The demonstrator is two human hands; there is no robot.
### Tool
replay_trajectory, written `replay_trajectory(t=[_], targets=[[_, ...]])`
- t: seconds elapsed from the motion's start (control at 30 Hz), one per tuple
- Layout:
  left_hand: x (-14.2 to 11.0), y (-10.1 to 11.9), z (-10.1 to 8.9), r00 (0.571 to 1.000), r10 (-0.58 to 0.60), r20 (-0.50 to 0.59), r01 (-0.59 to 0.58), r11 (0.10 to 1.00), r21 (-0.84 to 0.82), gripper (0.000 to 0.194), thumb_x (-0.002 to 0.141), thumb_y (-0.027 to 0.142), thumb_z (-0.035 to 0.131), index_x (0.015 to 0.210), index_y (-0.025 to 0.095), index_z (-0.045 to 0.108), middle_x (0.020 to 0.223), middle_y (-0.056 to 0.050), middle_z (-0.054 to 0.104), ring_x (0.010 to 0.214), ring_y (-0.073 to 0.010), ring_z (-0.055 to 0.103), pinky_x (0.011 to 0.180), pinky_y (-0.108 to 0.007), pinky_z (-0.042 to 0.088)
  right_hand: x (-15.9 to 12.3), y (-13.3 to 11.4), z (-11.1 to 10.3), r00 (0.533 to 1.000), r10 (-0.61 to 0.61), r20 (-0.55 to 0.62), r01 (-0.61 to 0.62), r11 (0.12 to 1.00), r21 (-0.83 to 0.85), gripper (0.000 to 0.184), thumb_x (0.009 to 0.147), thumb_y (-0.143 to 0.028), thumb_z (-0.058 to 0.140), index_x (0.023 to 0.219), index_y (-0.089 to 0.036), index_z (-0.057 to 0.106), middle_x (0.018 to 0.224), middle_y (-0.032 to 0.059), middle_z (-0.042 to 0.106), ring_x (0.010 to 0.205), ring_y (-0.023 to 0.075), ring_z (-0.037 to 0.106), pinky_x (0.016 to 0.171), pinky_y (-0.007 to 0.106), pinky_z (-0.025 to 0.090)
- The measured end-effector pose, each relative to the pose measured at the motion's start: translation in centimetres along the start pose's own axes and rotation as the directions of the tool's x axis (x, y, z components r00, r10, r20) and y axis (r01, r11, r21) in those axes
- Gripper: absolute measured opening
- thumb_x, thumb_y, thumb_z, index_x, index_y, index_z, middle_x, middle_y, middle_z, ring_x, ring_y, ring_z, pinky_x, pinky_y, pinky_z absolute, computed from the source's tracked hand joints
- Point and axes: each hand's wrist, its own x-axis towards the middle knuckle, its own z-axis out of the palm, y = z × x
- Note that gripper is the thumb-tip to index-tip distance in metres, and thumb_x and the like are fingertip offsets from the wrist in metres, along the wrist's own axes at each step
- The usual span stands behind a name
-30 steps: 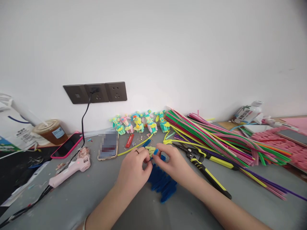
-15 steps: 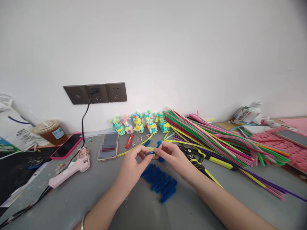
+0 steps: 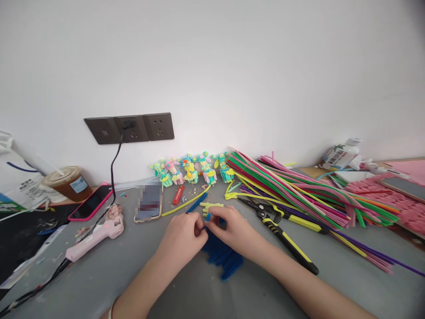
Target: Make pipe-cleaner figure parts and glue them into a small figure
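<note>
My left hand (image 3: 183,235) is closed, its fingers curled inward beside the right hand; what lies inside them is hidden. Between the thumb and fingers of my right hand (image 3: 230,226), a small blue pipe cleaner piece (image 3: 208,217) is pinched. Several dark blue pipe cleaner pieces (image 3: 226,261) lie in a pile on the table, partly under both hands. Just beyond the fingertips are short yellow pipe cleaner pieces (image 3: 212,207). Blue pipe cleaner strips (image 3: 198,201) and a long yellow one (image 3: 181,207) lie behind the left hand.
Yellow-black pliers (image 3: 282,241) and a large bundle of coloured pipe cleaners (image 3: 292,195) lie at right. Small pipe cleaner figures (image 3: 191,168) stand by the wall. Left are a phone (image 3: 148,201), a pink-cased phone (image 3: 91,203), a pink glue gun (image 3: 96,239) and a drink cup (image 3: 68,184).
Both hands have moved lower and nearer me, over the blue pile. Short yellow pieces and the pliers' handle show more fully. A blue curl beside the right fingers is out of sight.
</note>
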Motion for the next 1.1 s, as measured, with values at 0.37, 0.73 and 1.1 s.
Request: replay_trajectory(t=[0.37, 0.73, 1.1], targets=[[0.7, -0.4, -2.3, 0.988, 0.021, 0.154, 0.089, 0.734, -0.673, 0.018, 0.077, 0.034, 0.066, 0.077, 0.016, 0.061, 0.071, 0.002, 0.057, 0.065, -0.0112, 0.05, 0.06, -0.022, 0.037, 0.7, -0.3, -2.2, 0.974, 0.214, 0.076, -0.192, 0.597, 0.779, 0.032, 0.077, -0.044, 0.072, 0.07, -0.019, 0.053, 0.064, -0.0027, 0.058, 0.062, 0.0118, 0.049, 0.064, 0.026, 0.037], [0.9, -0.6, -2.0, 0.983, -0.099, -0.152, -0.071, 0.56, -0.825, 0.025, 0.073, 0.032, 0.073, 0.092, 0.018, 0.065, 0.078, 0.001, 0.066, 0.069, -0.0122, 0.063, 0.071, -0.025, 0.051, 0.9, 0.0, -2.2, 0.978, 0.178, 0.108, -0.187, 0.517, 0.835, 0.025, 0.075, -0.039, 0.076, 0.076, -0.019, 0.061, 0.075, 0.0015, 0.068, 0.072, 0.0144, 0.06, 0.072, 0.029, 0.044], [0.7, -0.2, -1.8, 0.982, -0.019, -0.186, -0.127, 0.666, -0.735, 0.018, 0.075, 0.029, 0.071, 0.085, 0.018, 0.061, 0.076, 0.0, 0.065, 0.075, -0.0141, 0.061, 0.067, -0.023, 0.045, 0.8, -0.4, -2.1, 0.976, 0.213, 0.045, -0.178, 0.662, 0.728, 0.032, 0.077, -0.047, 0.071, 0.07, -0.018, 0.058, 0.066, -0.0002, 0.061, 0.064, 0.0125, 0.053, 0.066, 0.027, 0.042]])
